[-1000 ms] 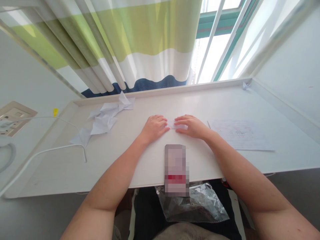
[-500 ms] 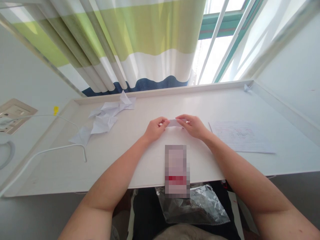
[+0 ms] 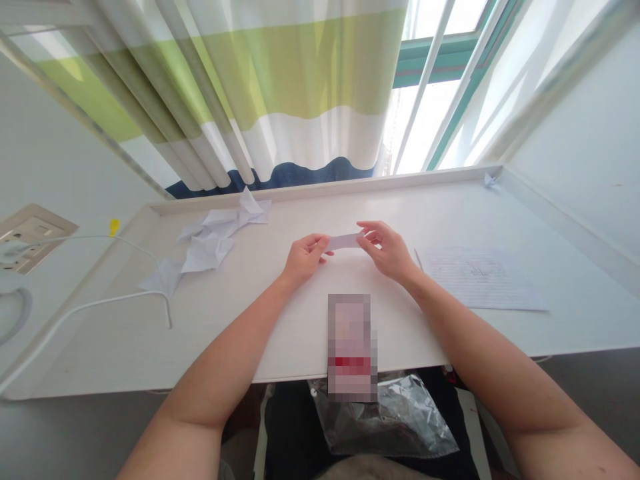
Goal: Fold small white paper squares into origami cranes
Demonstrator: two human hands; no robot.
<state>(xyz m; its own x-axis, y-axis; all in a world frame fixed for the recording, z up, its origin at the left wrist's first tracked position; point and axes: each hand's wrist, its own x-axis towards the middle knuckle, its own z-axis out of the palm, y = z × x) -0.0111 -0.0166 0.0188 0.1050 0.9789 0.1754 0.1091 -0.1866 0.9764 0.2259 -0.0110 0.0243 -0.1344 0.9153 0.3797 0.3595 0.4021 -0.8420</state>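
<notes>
Between my hands, above the middle of the white desk point(image 3: 280, 333), is a narrow folded strip of white paper point(image 3: 344, 241). My left hand point(image 3: 306, 256) pinches its left end between thumb and fingers. At the right end, the thumb and fingertips of my right hand point(image 3: 384, 245) close on the paper, with the index finger raised a little. Nearer to me, a blurred-out rectangular object point(image 3: 352, 340) lies at the desk's front edge, its details hidden by pixelation.
Several folded white papers point(image 3: 210, 247) lie at the back left, by a white cable point(image 3: 120, 300). A written sheet point(image 3: 483, 277) is on the right. A small folded paper point(image 3: 491, 179) sits in the far right corner. Clear plastic wrapping point(image 3: 395, 420) rests on my lap.
My hands have moved slightly apart, so more of the paper strip shows between them. My right index finger has lifted. The view has tilted a little.
</notes>
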